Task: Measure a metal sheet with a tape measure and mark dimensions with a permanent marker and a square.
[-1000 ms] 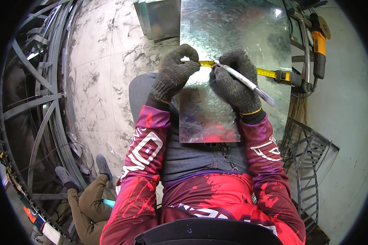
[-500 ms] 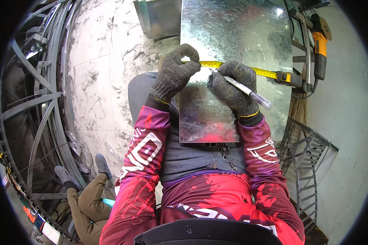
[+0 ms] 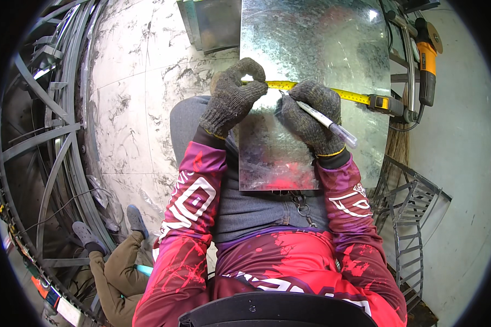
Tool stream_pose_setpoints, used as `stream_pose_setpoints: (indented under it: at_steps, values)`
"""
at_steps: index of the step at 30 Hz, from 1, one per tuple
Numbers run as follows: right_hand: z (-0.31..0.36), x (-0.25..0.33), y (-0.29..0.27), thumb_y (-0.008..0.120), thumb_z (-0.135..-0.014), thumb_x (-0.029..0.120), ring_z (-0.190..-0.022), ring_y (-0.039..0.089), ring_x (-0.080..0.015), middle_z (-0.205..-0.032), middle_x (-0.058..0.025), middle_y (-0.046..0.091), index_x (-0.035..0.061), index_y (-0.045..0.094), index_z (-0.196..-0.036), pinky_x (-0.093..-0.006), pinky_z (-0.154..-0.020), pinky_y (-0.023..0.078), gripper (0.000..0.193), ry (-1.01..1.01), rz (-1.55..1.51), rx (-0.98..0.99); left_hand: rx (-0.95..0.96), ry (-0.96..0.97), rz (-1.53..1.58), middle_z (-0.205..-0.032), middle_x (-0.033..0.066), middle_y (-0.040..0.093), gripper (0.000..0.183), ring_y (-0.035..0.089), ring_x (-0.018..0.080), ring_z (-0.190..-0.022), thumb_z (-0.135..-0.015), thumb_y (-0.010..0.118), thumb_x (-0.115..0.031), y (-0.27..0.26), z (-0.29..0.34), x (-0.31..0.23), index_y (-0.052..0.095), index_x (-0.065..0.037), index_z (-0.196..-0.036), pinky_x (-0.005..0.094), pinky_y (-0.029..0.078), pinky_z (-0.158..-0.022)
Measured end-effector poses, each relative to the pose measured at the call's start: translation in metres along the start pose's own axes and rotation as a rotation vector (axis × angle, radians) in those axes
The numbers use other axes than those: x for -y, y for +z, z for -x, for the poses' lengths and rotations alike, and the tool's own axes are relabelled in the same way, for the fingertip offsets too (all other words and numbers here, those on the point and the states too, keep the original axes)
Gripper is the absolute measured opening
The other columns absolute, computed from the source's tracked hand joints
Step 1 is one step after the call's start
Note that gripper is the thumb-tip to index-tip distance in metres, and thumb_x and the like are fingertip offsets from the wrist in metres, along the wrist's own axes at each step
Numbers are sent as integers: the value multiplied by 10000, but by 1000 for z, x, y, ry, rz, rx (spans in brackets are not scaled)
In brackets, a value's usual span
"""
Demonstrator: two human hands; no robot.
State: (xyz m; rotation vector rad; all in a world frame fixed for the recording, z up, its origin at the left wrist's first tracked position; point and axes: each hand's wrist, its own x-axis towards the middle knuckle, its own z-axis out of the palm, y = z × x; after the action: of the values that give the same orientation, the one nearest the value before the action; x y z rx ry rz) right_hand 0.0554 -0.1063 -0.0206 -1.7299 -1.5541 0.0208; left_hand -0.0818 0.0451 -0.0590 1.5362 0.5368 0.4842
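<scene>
A shiny galvanized metal sheet (image 3: 316,43) lies in front of me, its near edge over my lap. Across it runs the yellow blade of a tape measure (image 3: 353,97), its case resting near the sheet's right edge. My left hand (image 3: 233,95), in a dark knit glove, pinches the blade's end at the sheet's left edge. In my gloved right hand (image 3: 315,114) is a white marker pen (image 3: 333,125), tilted with its tip on or just above the sheet, close below the blade. The right fingers cover part of the blade.
An angle grinder (image 3: 427,62) with an orange body lies at the right by metal bars. Below it stands a metal frame with slats (image 3: 412,218). Long steel profiles (image 3: 71,71) are piled at the left. Another person's legs (image 3: 117,267) show at the lower left.
The marker pen and my right hand have shifted slightly to the left. My left hand and the tape measure stay almost where they were.
</scene>
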Motion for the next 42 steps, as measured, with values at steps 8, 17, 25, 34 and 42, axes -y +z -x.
stream_pose_setpoints:
  at_steps: [8,17,25,34,42]
  values:
    - [14,-11,12,804,-742,117,-608,652,-253,-715,-100,653,59,657,-822,-356,-585,522,177,-7,-52,-95,-7,-3,-24,-852,27,653,123,628,99,-809,-800,698,-79,1,-1,0,633,-50,-901,285,531,-742]
    - [11,-9,11,811,-736,122,-592,648,-256,-694,-96,647,66,655,-815,-359,-572,519,184,-8,11,-82,-5,1,-4,-861,31,649,117,637,111,-818,-810,692,-73,0,-1,0,629,-42,-903,306,547,-773]
    - [4,-2,4,799,-748,116,-589,651,-250,-689,-99,650,56,663,-813,-353,-576,523,163,55,-42,-8,3,13,-52,-863,34,650,126,635,110,-824,-805,692,-75,-1,0,0,626,-41,-907,306,544,-773]
    - [7,-6,8,802,-742,112,-590,649,-257,-692,-94,646,58,647,-817,-355,-582,524,181,57,-114,-76,25,19,-30,-899,14,580,88,590,105,-842,-825,655,-21,2,-1,-3,597,-36,-890,273,531,-736]
    - [3,-4,4,808,-730,113,-614,651,-262,-705,-98,640,64,640,-810,-357,-595,523,192,49,-94,-50,36,105,-131,-900,14,584,94,595,110,-842,-822,657,-22,-1,-1,-1,601,-37,-896,276,533,-736]
